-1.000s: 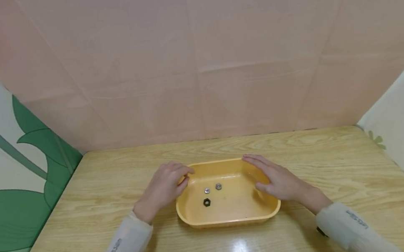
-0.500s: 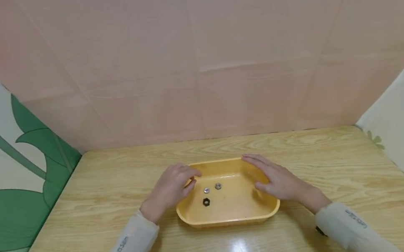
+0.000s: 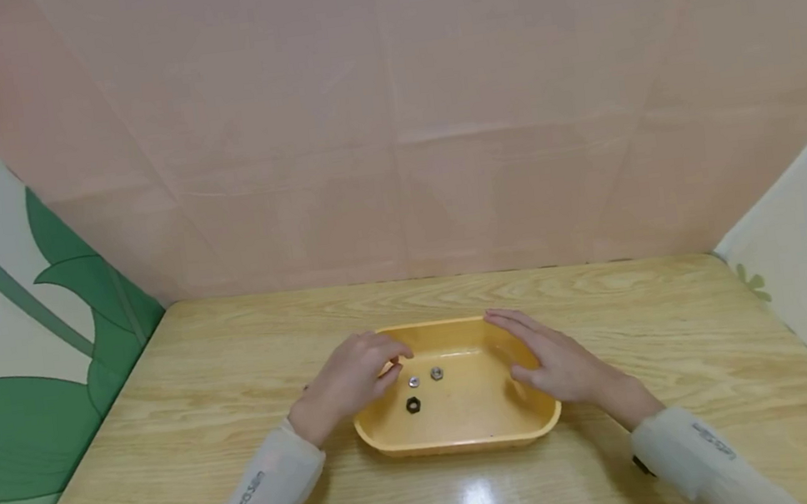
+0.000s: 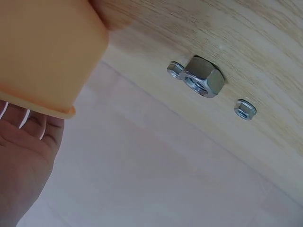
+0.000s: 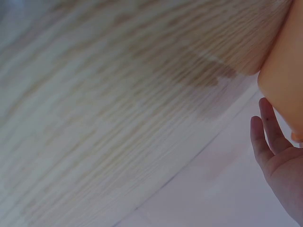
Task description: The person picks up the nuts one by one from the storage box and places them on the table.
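Note:
An orange-yellow tray stands on the table in the head view. Inside it lie a black nut, a small silver nut and a larger silver nut. Over its left end is my left hand, finger and thumb bent together; they seem to pinch a small nut, mostly hidden by the fingers. My right hand rests at the tray's right end with fingers fairly straight, thumb over the inside. In the right wrist view, two fingers lie along the tray's outer wall.
Left of the tray, the left wrist view shows a large steel hex nut on the table, touching a small flange nut. Another flange nut lies apart. A pink cloth wall rises behind the wooden table.
My left hand has moved right, from the tray's left rim to over its inside. A small nut on the table has come into sight behind that wrist. My right hand stays in place.

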`<action>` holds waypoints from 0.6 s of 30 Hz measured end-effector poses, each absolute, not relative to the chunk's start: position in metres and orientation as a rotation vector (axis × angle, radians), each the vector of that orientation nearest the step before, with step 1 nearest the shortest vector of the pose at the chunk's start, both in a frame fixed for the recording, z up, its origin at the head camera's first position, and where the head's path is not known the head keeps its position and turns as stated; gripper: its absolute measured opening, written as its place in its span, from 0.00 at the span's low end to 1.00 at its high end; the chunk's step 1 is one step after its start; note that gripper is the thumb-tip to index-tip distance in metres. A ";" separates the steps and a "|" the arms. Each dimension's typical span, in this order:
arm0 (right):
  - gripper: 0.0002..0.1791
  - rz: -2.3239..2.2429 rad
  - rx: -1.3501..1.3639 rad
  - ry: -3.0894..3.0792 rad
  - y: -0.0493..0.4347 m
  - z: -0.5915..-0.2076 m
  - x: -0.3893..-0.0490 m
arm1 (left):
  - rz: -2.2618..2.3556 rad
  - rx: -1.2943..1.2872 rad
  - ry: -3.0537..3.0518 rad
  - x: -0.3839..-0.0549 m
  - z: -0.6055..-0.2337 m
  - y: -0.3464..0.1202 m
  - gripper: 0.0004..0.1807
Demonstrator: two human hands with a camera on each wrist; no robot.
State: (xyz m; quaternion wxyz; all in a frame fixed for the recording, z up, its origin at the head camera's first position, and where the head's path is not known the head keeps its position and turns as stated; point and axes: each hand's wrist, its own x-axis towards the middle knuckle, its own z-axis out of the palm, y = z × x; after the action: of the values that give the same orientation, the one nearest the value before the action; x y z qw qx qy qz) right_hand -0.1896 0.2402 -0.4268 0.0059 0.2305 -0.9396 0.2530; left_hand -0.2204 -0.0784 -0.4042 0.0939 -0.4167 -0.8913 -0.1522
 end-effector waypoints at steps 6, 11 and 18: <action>0.44 0.796 0.711 -2.952 0.241 -0.426 -0.189 | -0.474 -1.237 -2.645 -0.221 -0.405 -0.076 0.10; 0.44 0.801 0.724 -2.944 0.241 -0.426 -0.189 | -0.487 -1.257 -2.644 -0.222 -0.407 -0.072 0.11; 0.43 0.810 0.720 -2.947 0.241 -0.427 -0.190 | -0.503 -1.244 -2.729 -0.223 -0.409 -0.065 0.11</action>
State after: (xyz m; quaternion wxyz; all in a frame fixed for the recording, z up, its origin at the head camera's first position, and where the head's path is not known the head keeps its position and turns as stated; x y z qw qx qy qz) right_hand -0.1899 0.2410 -0.4265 0.0008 0.2292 -0.9385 0.2581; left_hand -0.2234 -0.0655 -0.4088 0.0503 -0.4087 -0.8962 -0.1652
